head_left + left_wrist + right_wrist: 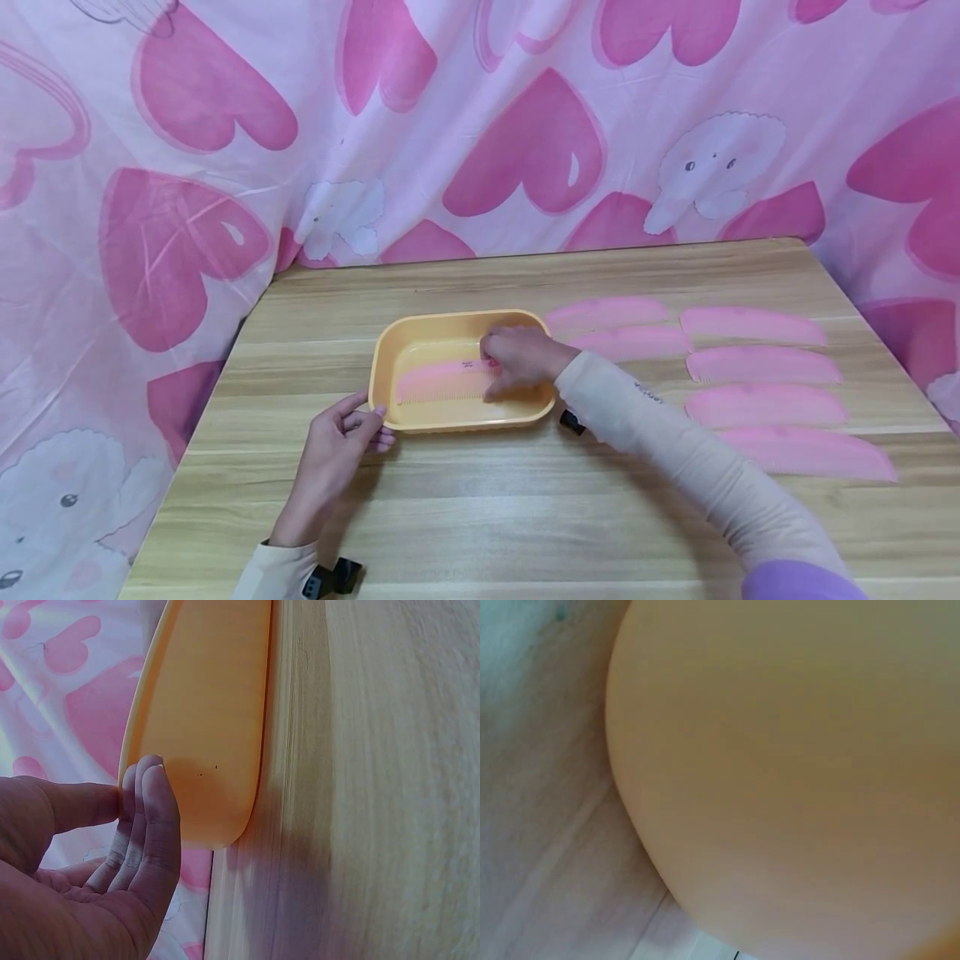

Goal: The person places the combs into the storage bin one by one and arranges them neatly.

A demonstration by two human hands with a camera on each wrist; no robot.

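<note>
My left hand [341, 442] pinches the near left corner of an orange-yellow plastic tray [386, 343], thumb at the rim and fingers against the outer wall. In the left wrist view, the left hand [127, 847] grips the edge of the tray [206, 712] from the side. Inside the tray lies a pink comb [438, 382], its teeth toward the near side. My right hand [525, 357] reaches over the right rim and holds the comb's right end between thumb and fingers. The tray's wall [780, 765] fills most of the right wrist view, where the right hand is hidden.
Several pink combs lie right of the tray in two columns, among them a far one [607, 312] and a near one [817, 452]. The right forearm passes over part of them. A pink heart-patterned curtain [525, 150] hangs behind the wooden table [480, 517].
</note>
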